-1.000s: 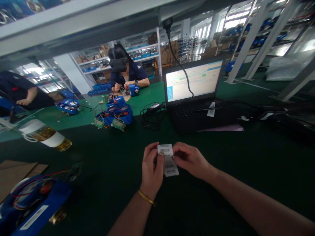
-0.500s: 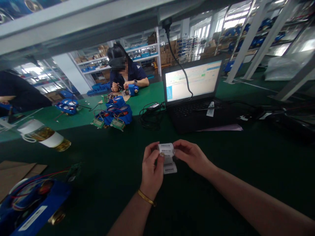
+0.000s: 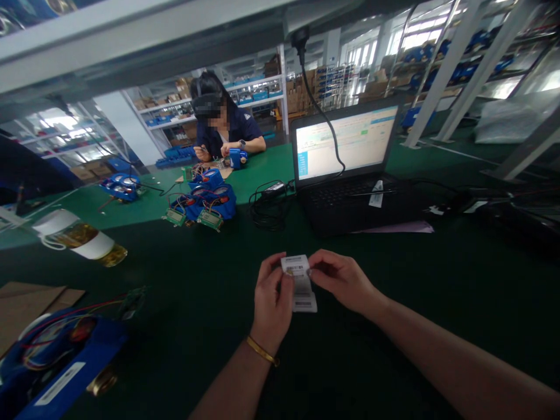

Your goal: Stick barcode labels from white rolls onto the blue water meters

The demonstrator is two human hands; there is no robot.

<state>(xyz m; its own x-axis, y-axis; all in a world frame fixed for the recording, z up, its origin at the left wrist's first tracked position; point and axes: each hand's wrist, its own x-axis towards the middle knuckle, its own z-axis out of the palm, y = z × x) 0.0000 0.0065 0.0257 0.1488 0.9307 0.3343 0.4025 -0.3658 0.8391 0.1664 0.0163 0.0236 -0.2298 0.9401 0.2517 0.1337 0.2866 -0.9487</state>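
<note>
Left hand (image 3: 272, 300): grip closed, thumb across the left edge of a white barcode label strip (image 3: 301, 284), fingers behind it. Right hand (image 3: 345, 280): thumb and forefinger close together at the strip's right edge; from where I stand, cannot tell whether they pinch it. Strip lies between the two hands, over the dark green counter (image 3: 184, 338), on the near side of the open laptop (image 3: 317, 151); lower end bent. To the left: bottle (image 3: 94, 245), blue wired unit (image 3: 94, 357). Across the counter: co-worker (image 3: 225, 134), head bowed.
</note>
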